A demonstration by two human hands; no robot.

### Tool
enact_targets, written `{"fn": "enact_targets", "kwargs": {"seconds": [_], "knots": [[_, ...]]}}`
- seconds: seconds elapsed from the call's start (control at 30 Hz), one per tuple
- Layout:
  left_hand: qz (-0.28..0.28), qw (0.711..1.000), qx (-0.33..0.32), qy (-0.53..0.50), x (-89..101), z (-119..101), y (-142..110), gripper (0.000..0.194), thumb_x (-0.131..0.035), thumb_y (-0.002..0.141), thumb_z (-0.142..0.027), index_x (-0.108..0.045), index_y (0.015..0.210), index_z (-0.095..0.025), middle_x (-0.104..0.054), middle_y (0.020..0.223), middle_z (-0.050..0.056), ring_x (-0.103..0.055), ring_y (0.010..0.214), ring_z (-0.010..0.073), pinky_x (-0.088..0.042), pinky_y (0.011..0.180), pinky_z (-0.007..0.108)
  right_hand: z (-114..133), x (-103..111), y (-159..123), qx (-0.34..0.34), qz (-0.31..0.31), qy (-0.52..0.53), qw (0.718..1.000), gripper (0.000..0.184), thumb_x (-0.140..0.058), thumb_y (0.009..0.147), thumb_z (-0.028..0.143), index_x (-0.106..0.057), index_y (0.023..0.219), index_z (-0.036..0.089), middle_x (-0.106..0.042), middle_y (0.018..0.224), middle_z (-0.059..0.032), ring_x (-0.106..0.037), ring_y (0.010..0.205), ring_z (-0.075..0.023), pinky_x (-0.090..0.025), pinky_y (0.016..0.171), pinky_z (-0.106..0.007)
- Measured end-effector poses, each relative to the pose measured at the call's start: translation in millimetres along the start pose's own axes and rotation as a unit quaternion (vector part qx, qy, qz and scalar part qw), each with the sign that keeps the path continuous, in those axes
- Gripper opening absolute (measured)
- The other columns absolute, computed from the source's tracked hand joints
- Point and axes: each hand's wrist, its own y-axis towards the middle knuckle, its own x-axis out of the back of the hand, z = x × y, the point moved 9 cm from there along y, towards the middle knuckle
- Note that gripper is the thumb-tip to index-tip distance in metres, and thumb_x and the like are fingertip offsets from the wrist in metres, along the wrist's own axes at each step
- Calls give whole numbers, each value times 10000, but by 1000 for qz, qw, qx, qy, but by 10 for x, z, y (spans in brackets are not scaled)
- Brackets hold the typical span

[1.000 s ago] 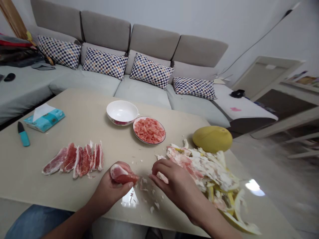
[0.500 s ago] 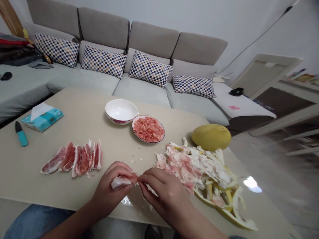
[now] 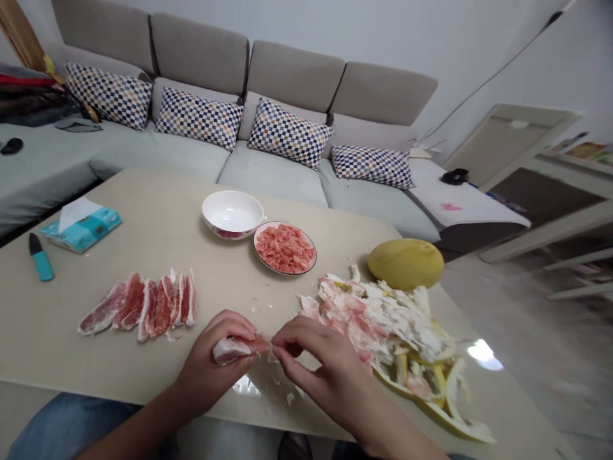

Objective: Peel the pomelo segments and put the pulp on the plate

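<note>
A pink pomelo segment [image 3: 232, 349], partly covered by white skin, lies in my left hand [image 3: 205, 364], whose fingers are wrapped round it. Just right of the segment's tip, my right hand [image 3: 330, 364] pinches thumb and forefinger together on what looks like a pale shred of membrane. Left of my hands, several unpeeled pomelo segments [image 3: 156, 306] lie in a row. Beyond them is a plate [image 3: 257, 255] heaped with pink pomelo pulp [image 3: 286, 248]. A pile of peeled membrane [image 3: 354, 319] and yellow rind [image 3: 440, 415] spreads beside my right hand.
A white bowl [image 3: 233, 209] touches or nearly touches the plate. A whole yellow pomelo [image 3: 406, 264] sits behind the peel pile. At the left are a knife [image 3: 42, 259] with a teal handle and a tissue pack [image 3: 90, 230]. A grey sofa [image 3: 272, 172] runs behind the table [image 3: 158, 198].
My right hand has shifted slightly right, its fingertips drawing away from the segment's tip. My left hand stays in place with the segment.
</note>
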Motion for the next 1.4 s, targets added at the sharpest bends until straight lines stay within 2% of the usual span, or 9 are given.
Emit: {"fn": "enact_targets", "kwargs": {"seconds": [0.13, 0.23, 0.33, 0.4, 0.53, 0.83, 1.07, 1.17, 1.4], "knots": [[1, 1000, -1, 8, -8, 9, -2, 198, -698, 793, -118, -612, 936, -225, -626, 968, 51, -606, 958, 204, -480, 853, 341, 100, -68, -42, 66, -9, -94, 993, 142, -533, 894, 129, -652, 947, 186, -682, 825, -57, -635, 724, -155, -479, 615, -243], [1, 1000, 8, 5, -10, 30, 3, 190, -696, 797, -131, -618, 945, -223, -625, 971, 53, -605, 965, 208, -479, 857, 343, 72, -62, -49, 49, -17, -137, 989, 134, -512, 872, 118, -628, 841, 175, -643, 750, -46, -600, 643, -146, -442, 553, -237], [-2, 1000, 12, 0, -11, 33, 11, 171, -695, 799, -143, -621, 935, -215, -622, 963, 60, -606, 959, 211, -482, 852, 348, 23, 12, -50, 14, -25, -111, 993, 125, -501, 848, 118, -584, 779, 180, -606, 724, -36, -569, 616, -140, -439, 547, -237], [-1, 1000, 12, -4, -16, 29, 14, 163, -695, 798, -143, -619, 923, -214, -622, 954, 58, -607, 948, 208, -483, 844, 345, 8, 7, -52, 6, -7, -88, 996, 126, -495, 856, 116, -595, 818, 184, -617, 758, -41, -585, 650, -146, -458, 577, -241], [4, 1000, 10, -5, -25, 16, 9, 182, -694, 795, -126, -613, 925, -225, -628, 959, 49, -605, 946, 198, -479, 841, 333, 15, -88, -54, 17, 28, -87, 996, 135, -509, 897, 139, -630, 927, 191, -651, 865, -60, -619, 739, -154, -477, 627, -239], [14, 999, 25, -15, -50, 52, 3, 169, -684, 801, -128, -623, 931, -215, -626, 967, 64, -600, 961, 210, -476, 848, 339, 17, -121, -69, 11, 18, -105, 994, 108, -516, 868, 126, -588, 812, 183, -614, 776, -35, -585, 664, -139, -448, 583, -229], [13, 1000, 18, 2, -45, 37, 12, 175, -685, 797, -114, -617, 921, -218, -627, 958, 56, -602, 946, 202, -476, 839, 329, 31, -149, -65, 28, 14, -98, 995, 121, -512, 881, 121, -611, 872, 191, -641, 799, -41, -598, 676, -134, -453, 581, -216], [14, 1000, 10, 10, -46, 33, 14, 183, -678, 801, -107, -612, 929, -219, -627, 953, 54, -600, 946, 202, -479, 836, 330, 54, -173, -74, 51, 2, -152, 987, 131, -502, 886, 120, -617, 863, 178, -647, 768, -43, -604, 670, -142, -446, 574, -227], [33, 998, 1, 55, -73, 56, 0, 210, -659, 806, -81, -630, 952, -229, -620, 982, 55, -597, 961, 205, -469, 859, 335, 60, -331, -133, 121, -24, -298, 947, 230, -439, 913, 91, -604, 775, 170, -622, 660, -34, -557, 567, -146, -371, 481, -257]]}}
